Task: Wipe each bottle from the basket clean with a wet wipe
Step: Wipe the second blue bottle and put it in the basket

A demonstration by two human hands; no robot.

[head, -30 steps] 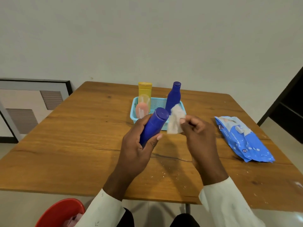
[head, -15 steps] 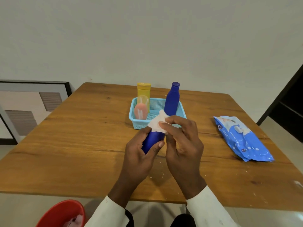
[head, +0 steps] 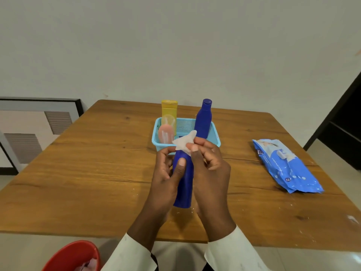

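Centre of the frame: the left hand (head: 166, 182) is wrapped round a blue bottle (head: 183, 184), thumb laid across its front, holding it above the wooden desk (head: 88, 173) with the top end pointing away. The right hand (head: 209, 173) pinches a white wet wipe (head: 183, 143) between thumb and fingers and has it pressed over the bottle's upper end. No label can be read on this bottle; it shows plain blue.

Just behind the hands sits the light blue basket (head: 214, 140), mesh-walled. A second blue bottle (head: 203, 120) stands upright in its right side, again with no print visible. In the left side stands a yellow bottle (head: 169, 110), and in front of it a clear bottle with pink contents (head: 166, 132).

Over at the right of the frame, a blue pack of wet wipes (head: 287, 167) lies flat on the desk, well apart from the basket. There is white print along its edge, too small to read, and a round mark that looks like "72".

Lower left corner: a red bucket (head: 72, 257). Left edge: a framed picture (head: 37, 130) leaning at the wall.
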